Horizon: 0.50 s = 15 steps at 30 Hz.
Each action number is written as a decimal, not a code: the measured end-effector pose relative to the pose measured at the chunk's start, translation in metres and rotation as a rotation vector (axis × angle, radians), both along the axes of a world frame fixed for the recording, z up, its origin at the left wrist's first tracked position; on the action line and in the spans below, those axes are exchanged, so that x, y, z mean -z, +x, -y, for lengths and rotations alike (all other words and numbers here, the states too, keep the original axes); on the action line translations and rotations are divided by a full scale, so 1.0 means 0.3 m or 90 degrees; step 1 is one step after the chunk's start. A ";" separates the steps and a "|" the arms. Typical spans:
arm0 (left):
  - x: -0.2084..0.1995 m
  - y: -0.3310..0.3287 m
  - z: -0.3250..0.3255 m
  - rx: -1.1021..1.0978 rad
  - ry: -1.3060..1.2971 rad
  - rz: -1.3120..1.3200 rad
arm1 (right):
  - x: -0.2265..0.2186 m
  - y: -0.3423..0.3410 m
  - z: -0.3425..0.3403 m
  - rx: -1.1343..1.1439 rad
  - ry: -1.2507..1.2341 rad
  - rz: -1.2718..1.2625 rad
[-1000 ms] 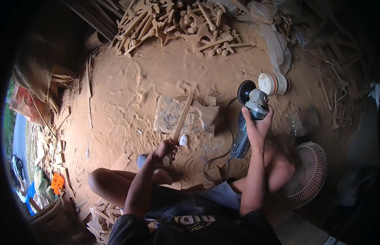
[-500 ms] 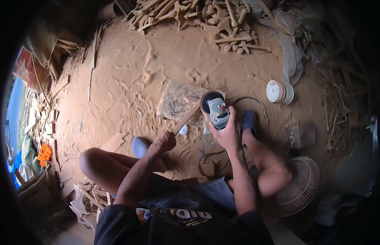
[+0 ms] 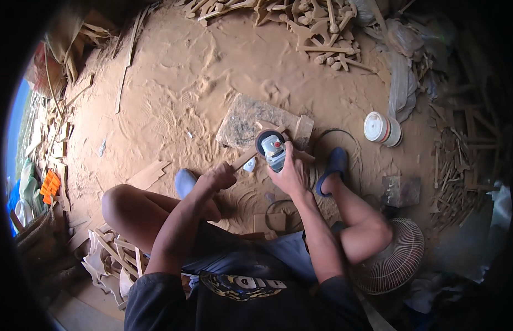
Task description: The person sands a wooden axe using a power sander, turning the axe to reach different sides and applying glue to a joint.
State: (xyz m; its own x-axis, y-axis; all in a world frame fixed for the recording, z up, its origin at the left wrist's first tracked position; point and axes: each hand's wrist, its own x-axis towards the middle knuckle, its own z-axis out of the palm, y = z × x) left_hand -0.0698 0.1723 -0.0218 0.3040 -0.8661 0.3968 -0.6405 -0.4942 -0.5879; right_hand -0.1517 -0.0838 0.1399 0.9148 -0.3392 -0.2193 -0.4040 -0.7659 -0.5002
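The shirt (image 3: 240, 315) is black with loose short sleeves (image 3: 152, 298) – a yellow-and-white print (image 3: 237, 287) on its chest – with grey-blue shorts (image 3: 286, 251) just beyond it and blue clogs (image 3: 338, 160) farther off.

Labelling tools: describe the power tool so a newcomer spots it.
On the dusty floor, find the speckled grey block above the picture's middle. Near its lower edge, the right hand grips the power tool. A grey head with a red spot and a round dark disc sets it apart from the wooden strip in the left hand.
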 end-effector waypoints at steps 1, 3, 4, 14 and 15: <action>-0.001 0.015 0.000 0.031 0.051 0.017 | 0.002 -0.001 -0.001 0.001 -0.002 -0.005; 0.022 0.026 -0.027 0.055 0.105 0.030 | 0.006 0.004 -0.019 -0.006 -0.022 -0.032; 0.035 0.028 -0.035 0.056 0.095 0.008 | 0.007 0.005 -0.024 -0.010 -0.021 -0.037; 0.052 0.013 -0.027 0.050 0.068 -0.085 | 0.085 0.041 0.039 -0.004 -0.109 0.045; 0.046 0.009 -0.023 0.055 0.084 -0.170 | 0.088 0.049 0.053 -0.002 -0.100 0.066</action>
